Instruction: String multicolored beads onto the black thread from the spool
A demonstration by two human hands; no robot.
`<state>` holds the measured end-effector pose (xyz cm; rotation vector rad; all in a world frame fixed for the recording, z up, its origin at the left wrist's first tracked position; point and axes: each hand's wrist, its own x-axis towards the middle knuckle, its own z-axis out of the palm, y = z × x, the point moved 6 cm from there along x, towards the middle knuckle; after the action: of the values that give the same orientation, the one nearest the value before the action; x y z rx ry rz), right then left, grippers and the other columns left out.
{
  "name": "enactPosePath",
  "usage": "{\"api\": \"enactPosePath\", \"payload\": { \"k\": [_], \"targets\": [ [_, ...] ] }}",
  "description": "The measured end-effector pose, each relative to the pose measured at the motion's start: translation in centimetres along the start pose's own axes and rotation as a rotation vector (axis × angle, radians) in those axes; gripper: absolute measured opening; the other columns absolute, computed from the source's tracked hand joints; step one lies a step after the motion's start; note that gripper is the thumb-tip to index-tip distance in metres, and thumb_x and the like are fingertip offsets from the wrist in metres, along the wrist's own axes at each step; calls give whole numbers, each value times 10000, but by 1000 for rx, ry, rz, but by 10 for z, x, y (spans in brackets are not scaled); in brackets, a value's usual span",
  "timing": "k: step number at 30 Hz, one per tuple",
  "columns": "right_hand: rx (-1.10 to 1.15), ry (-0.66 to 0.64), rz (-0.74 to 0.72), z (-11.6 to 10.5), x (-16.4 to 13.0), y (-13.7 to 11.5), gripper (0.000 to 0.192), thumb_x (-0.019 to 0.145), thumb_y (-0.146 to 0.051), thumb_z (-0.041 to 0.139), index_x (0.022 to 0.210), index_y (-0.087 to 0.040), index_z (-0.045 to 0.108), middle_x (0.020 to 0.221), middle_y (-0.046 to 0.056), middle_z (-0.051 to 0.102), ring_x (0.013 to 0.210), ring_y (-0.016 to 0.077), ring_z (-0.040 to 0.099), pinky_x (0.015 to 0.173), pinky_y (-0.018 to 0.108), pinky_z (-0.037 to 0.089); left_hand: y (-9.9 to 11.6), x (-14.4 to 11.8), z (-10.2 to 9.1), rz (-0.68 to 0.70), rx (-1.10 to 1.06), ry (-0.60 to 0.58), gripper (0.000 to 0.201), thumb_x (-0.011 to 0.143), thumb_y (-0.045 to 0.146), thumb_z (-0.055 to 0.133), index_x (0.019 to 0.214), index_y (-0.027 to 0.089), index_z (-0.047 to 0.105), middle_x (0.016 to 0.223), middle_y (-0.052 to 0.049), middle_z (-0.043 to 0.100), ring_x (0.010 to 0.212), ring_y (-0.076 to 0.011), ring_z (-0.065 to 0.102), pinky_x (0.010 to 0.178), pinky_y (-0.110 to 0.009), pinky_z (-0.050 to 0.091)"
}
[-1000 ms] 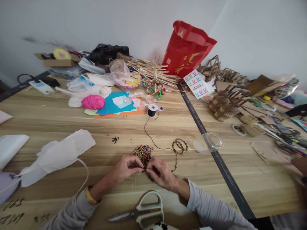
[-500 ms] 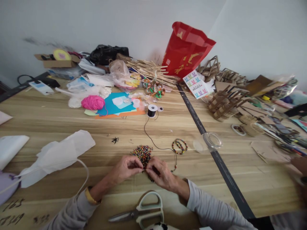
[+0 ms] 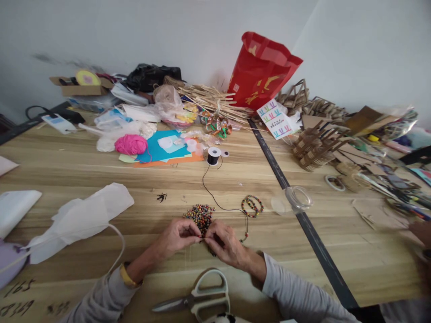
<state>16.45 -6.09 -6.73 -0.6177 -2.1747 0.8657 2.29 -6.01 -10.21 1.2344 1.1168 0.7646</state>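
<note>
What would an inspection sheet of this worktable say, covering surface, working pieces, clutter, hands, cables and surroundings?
Surface: wood-grain table, crossed by a dark strip; handwriting at near left.
Working pieces: bead pile, spool with black cord trailing off, beaded loops, scissors nearest the wearer.
Clutter: pink yarn, blue paper, wooden strips, woven baskets.
Hands: left hand and right hand pinch at the pile's near edge; what they hold is too small to tell.
Cables: dark loop at far left, possibly a cable.
Surroundings: pale wall, red bag; another person's hand at right edge.

Red bag (image 3: 264,69) behind pink yarn (image 3: 131,145)
</note>
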Motion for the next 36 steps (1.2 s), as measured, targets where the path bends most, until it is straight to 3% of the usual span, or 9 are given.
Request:
{"api": "enactPosePath", "payload": {
  "k": [36],
  "targets": [
    [7,10,7,-1,0,1,101,903,-170,453,814,-178,501,722,35,539,674,135,488,610,231,400,-4,0,0,2,14,-4,158,642,243,705,707,113,644,671,-39,651,633,-139,585,627,-241,456]
  ]
}}
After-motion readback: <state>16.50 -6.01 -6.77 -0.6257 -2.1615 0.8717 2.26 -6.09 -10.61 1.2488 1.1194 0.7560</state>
